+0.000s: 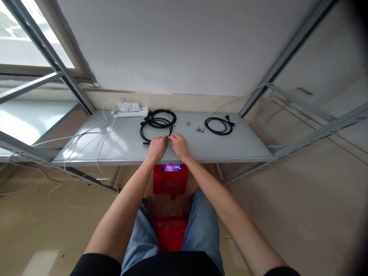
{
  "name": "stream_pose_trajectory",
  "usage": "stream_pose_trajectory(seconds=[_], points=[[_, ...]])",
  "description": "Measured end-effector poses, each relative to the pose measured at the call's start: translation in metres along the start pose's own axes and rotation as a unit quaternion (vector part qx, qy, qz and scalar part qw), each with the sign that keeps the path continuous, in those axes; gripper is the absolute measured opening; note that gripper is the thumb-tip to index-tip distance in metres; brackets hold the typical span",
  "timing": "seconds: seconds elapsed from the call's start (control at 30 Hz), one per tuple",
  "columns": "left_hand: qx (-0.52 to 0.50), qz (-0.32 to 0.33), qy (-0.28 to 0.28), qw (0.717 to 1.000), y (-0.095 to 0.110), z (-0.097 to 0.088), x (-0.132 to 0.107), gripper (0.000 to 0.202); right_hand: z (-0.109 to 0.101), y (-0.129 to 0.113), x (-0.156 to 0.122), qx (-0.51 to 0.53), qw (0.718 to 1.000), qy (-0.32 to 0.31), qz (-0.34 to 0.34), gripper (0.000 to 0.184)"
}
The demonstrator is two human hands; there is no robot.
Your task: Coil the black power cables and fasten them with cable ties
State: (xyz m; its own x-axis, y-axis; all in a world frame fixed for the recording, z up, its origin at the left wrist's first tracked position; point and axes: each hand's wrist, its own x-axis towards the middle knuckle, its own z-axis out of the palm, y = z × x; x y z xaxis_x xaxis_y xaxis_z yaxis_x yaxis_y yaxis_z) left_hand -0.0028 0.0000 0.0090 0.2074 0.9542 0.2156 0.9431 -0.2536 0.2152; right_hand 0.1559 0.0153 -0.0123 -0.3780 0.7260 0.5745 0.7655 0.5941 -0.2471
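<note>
My left hand is closed at the near right side of a coiled black cable on the grey shelf. My right hand is closed at the same spot, its fingertips meeting those of the left. The fingers cover that part of the coil, so any tie there is hidden. One cable plug sticks out left of my left hand. Behind, a second black cable coil overlaps the first. To the right lie thin black ties, a small bent black tie and another coiled black cable.
A white power strip with plugged-in chargers stands at the back left of the shelf. White cords hang over its front edge. Metal posts frame both sides. Below are a red stool and a lit phone screen.
</note>
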Motion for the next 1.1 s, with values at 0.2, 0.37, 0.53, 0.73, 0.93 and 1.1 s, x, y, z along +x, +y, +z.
stream_pose_trajectory(seconds=[0.2,0.37,0.53,0.73,0.93,1.1], points=[[0.005,0.001,0.004,1.0,-0.0003,0.002,0.0001,0.038,0.0025,0.001,-0.0009,-0.034,0.999,0.001,0.009,0.03],[-0.012,0.004,-0.003,1.0,0.0014,-0.0004,-0.0001,0.037,0.0024,-0.0008,0.0002,-0.021,0.998,0.009,0.053,0.033],[-0.018,-0.006,-0.019,1.0,0.0016,-0.0018,0.0001,0.037,0.0014,-0.0039,0.0003,-0.022,0.998,-0.003,0.059,0.034],[-0.017,-0.002,-0.021,1.0,0.0017,-0.0026,-0.0003,0.033,-0.001,-0.0077,-0.0001,-0.045,0.998,-0.027,0.023,0.03],[-0.008,-0.004,-0.02,1.0,0.0002,-0.0003,0.0011,0.031,0.0005,-0.0052,0.0045,0.004,0.999,-0.017,0.045,0.025],[-0.005,0.002,-0.013,1.0,-0.0012,0.0006,0.0009,0.031,-0.0006,-0.0003,0.0079,0.088,0.992,-0.011,0.089,0.02]])
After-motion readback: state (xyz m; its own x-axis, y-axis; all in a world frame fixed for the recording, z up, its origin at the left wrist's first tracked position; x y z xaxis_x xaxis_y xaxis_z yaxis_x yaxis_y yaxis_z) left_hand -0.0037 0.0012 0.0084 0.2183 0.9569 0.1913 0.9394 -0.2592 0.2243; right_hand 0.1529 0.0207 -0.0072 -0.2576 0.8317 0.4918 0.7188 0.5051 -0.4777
